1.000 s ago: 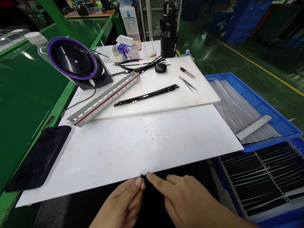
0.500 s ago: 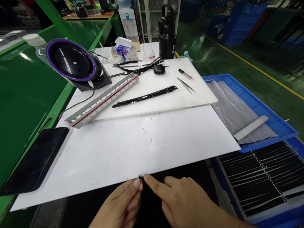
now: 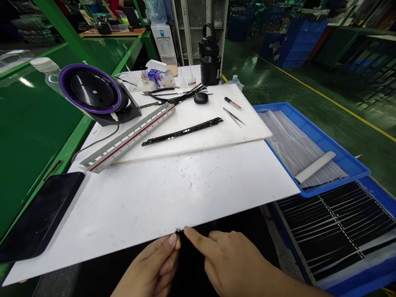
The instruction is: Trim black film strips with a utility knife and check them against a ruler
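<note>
My left hand is at the front edge of the white board, thumb and forefinger pinched on a thin dark piece too small to name. From the right, my right hand meets it: the forefinger reaches out to the piece's end while the other fingers curl under. Whatever those curled fingers hold, if anything, is hidden. Beyond both hands, a bundle of narrow black strips lies on a white foam slab. Tweezers and a small red-and-black pen-like item rest to its right.
A grey scale ruler slants across the slab's left end. Further left are a phone and a purple-rimmed fan. Pliers, a black case and a black bottle stand behind. Blue trays flank the right side.
The whole view has shifted slightly, with the hands and table items a little further left. Both hands keep nearly the same pose, and the thin piece between them shows a bit more.
</note>
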`<state>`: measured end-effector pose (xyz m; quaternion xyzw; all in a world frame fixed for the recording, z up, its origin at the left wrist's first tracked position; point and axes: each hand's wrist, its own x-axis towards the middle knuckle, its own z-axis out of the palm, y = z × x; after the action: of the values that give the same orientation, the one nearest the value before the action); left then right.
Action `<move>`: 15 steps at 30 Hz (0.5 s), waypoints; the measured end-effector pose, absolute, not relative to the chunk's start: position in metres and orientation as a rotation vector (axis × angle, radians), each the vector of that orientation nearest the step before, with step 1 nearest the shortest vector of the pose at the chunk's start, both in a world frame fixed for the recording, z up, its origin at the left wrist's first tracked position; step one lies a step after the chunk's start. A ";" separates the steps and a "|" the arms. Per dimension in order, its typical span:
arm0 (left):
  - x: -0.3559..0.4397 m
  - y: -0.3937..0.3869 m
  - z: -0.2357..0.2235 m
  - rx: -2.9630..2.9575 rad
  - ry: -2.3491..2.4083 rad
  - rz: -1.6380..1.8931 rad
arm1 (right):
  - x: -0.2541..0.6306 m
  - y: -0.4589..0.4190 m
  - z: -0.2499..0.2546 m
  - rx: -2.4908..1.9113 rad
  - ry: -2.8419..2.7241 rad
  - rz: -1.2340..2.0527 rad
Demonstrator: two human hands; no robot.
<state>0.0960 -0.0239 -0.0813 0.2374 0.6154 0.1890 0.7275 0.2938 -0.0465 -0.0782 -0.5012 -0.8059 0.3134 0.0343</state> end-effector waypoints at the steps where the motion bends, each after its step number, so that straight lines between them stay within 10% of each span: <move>1: 0.096 -0.024 -0.081 0.530 1.355 0.417 | 0.294 -0.047 -0.078 -1.540 -2.461 0.979; 15: 0.093 -0.026 -0.081 0.524 1.378 0.403 | 0.294 -0.046 -0.074 -1.535 -2.535 0.921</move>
<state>0.0930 -0.0265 -0.0812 0.2374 0.6240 0.1823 0.7218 0.2938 -0.0459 -0.0740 -0.4946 -0.8167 0.2967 0.0190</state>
